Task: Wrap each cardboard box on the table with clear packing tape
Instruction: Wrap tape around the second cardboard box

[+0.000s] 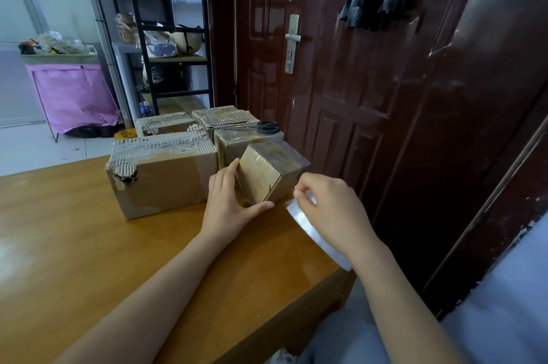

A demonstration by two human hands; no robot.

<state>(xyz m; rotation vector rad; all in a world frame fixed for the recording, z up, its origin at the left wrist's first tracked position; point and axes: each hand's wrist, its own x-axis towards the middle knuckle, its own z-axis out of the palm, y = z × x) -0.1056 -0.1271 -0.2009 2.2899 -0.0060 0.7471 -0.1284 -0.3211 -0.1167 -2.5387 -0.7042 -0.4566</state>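
Head view, left grip (229, 203) steadying box (268, 175)

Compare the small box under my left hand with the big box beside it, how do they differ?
The small box is roughly cube-shaped and tilted up on an edge, steadied by the left hand; the big box is long and lies flat. The big box has a torn corner and ragged top; the small box looks intact. Both are brown cardboard with tape.

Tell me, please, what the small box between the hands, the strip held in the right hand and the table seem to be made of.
Small box: brown cardboard, glossy in places, probably already taped.
Strip: clear plastic packing tape, it seems; see-through with a whitish sheen.
Table: wood or wood veneer, orange-brown with a shiny varnish that reflects light; which one cannot be told.
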